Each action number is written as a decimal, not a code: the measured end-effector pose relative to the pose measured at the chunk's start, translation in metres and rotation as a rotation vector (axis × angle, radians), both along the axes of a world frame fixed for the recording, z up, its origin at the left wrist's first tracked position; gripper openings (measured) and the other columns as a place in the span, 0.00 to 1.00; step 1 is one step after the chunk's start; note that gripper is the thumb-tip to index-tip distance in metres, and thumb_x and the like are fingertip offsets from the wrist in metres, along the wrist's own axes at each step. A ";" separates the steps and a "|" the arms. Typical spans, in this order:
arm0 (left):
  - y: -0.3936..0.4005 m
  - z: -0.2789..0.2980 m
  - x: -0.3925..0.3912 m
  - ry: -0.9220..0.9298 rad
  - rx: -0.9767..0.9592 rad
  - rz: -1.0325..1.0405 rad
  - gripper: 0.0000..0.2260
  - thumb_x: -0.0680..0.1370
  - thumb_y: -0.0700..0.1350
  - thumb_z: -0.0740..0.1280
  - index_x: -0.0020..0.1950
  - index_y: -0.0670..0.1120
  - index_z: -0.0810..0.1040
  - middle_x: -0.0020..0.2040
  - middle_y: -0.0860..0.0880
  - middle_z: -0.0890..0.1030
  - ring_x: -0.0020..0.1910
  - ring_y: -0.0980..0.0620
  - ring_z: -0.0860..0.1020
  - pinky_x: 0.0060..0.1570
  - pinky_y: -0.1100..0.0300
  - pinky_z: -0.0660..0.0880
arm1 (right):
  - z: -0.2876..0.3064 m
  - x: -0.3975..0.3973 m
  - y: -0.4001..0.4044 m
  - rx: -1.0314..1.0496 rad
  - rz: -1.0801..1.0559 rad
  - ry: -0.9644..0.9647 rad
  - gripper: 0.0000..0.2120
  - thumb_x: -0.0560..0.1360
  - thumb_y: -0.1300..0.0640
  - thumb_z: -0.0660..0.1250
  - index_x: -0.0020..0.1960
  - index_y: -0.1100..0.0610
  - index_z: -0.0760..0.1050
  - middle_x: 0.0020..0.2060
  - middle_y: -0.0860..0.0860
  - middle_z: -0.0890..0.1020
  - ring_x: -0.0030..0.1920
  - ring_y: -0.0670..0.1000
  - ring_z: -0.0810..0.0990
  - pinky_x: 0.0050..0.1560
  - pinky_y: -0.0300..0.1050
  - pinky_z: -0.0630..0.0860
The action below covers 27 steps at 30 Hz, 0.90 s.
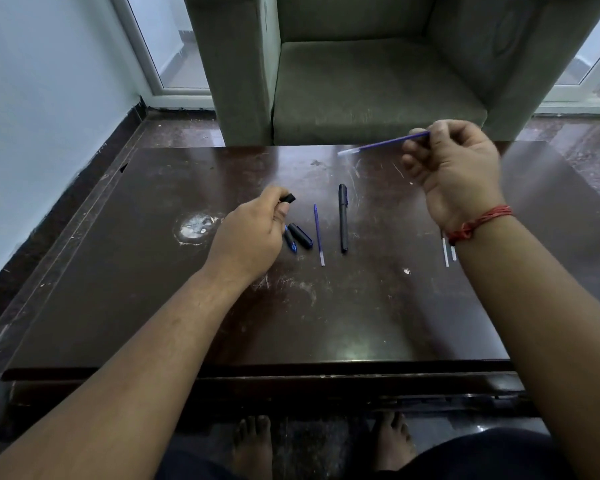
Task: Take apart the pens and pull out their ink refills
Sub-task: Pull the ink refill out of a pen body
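Observation:
My right hand [454, 171] is raised over the table's far right and pinches a blue ink refill [383, 144] that points left. Low over the table's middle, my left hand [253, 233] holds a black pen barrel [289, 198], of which only the end shows past my fingers. On the dark wooden table [153, 306] lie a black cap [300, 235], a small blue-tipped pen piece [290, 241], a loose blue refill [318, 234] and a whole black capped pen [343, 217]. Two more refills [448, 252] peek out from under my right wrist.
A green armchair [361, 81] stands right behind the table's far edge. A white scuffed patch [195, 228] marks the tabletop left of my left hand. My bare feet [253, 445] rest on the floor under the near edge.

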<state>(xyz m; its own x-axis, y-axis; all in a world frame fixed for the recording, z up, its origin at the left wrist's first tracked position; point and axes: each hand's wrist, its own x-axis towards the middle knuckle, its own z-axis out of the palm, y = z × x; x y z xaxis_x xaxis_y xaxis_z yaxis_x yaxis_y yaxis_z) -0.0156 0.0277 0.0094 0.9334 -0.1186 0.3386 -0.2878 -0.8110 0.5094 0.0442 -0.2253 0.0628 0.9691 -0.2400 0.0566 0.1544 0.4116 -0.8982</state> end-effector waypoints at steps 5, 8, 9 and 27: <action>0.007 0.001 0.005 -0.014 -0.060 0.082 0.08 0.85 0.48 0.54 0.58 0.49 0.71 0.39 0.50 0.79 0.35 0.51 0.76 0.33 0.51 0.73 | -0.014 0.008 0.007 -0.343 -0.072 0.010 0.05 0.80 0.63 0.64 0.45 0.58 0.76 0.33 0.53 0.79 0.27 0.46 0.76 0.32 0.43 0.77; 0.005 0.000 0.005 -0.003 -0.061 0.096 0.09 0.85 0.48 0.54 0.58 0.48 0.71 0.39 0.49 0.79 0.36 0.48 0.77 0.35 0.45 0.76 | -0.031 0.008 0.035 -0.927 -0.035 0.000 0.04 0.78 0.59 0.67 0.46 0.58 0.80 0.34 0.51 0.82 0.31 0.46 0.79 0.38 0.44 0.78; 0.004 0.000 0.005 0.003 -0.055 0.093 0.08 0.85 0.49 0.54 0.58 0.49 0.71 0.39 0.49 0.79 0.36 0.48 0.76 0.35 0.45 0.76 | -0.035 0.007 0.045 -1.097 -0.019 -0.012 0.05 0.78 0.57 0.67 0.47 0.58 0.80 0.36 0.51 0.82 0.35 0.48 0.80 0.41 0.43 0.76; 0.008 0.001 0.001 0.022 -0.037 0.110 0.08 0.85 0.48 0.54 0.56 0.49 0.71 0.38 0.50 0.78 0.34 0.48 0.76 0.33 0.46 0.76 | -0.045 0.019 0.069 -1.572 -0.097 -0.002 0.12 0.80 0.49 0.63 0.51 0.57 0.79 0.43 0.56 0.83 0.47 0.59 0.80 0.46 0.50 0.79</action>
<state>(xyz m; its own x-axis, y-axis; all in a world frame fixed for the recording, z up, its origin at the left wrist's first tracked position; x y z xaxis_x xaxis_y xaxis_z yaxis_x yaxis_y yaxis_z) -0.0146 0.0355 0.0100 0.9473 -0.0030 0.3203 -0.1867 -0.8178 0.5444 0.0636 -0.1558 0.0180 0.9538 -0.0007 0.3005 0.1257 -0.9074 -0.4010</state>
